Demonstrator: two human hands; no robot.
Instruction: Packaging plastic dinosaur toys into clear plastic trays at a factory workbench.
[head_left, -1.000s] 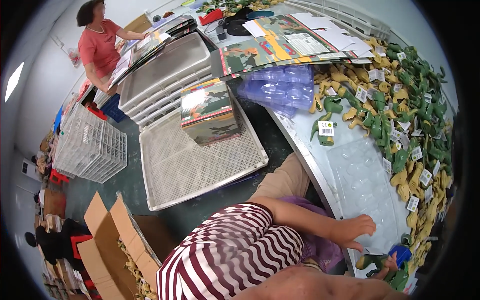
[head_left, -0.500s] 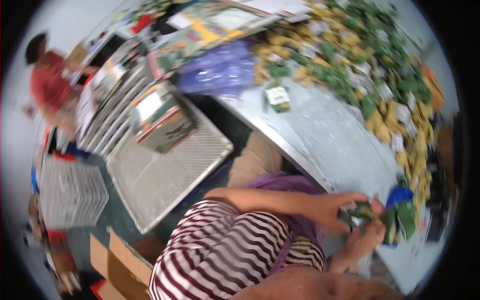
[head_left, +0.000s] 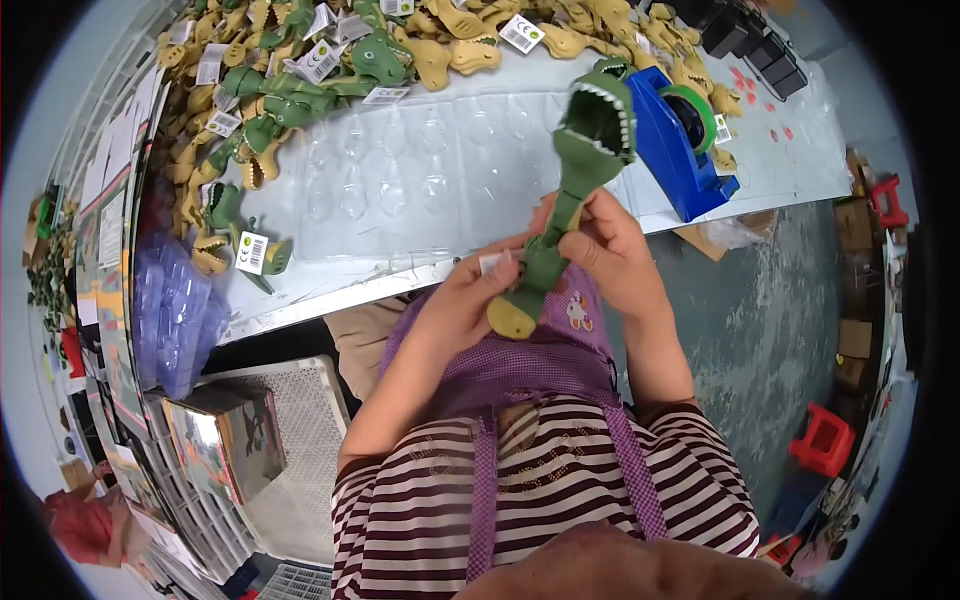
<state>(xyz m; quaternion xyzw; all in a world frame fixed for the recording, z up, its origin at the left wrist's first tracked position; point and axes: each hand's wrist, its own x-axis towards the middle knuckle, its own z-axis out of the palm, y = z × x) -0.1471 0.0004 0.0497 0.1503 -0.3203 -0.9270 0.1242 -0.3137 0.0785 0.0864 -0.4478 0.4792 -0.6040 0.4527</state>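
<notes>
I hold one green toy dinosaur (head_left: 543, 268) in both hands: my left hand (head_left: 462, 305) at its lower body, my right hand (head_left: 618, 262) at its middle. Its mouth gapes, head toward the far side. A clear moulded tray (head_left: 385, 185) lies beyond on the table (head_left: 345, 290); a blue tape dispenser (head_left: 662, 160) stands right. Tagged green and tan dinosaurs (head_left: 380, 62) lie piled far and left.

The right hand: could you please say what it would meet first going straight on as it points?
Probably the toothed head of the green toy dinosaur that the right hand holds, though depth is unclear.
</notes>
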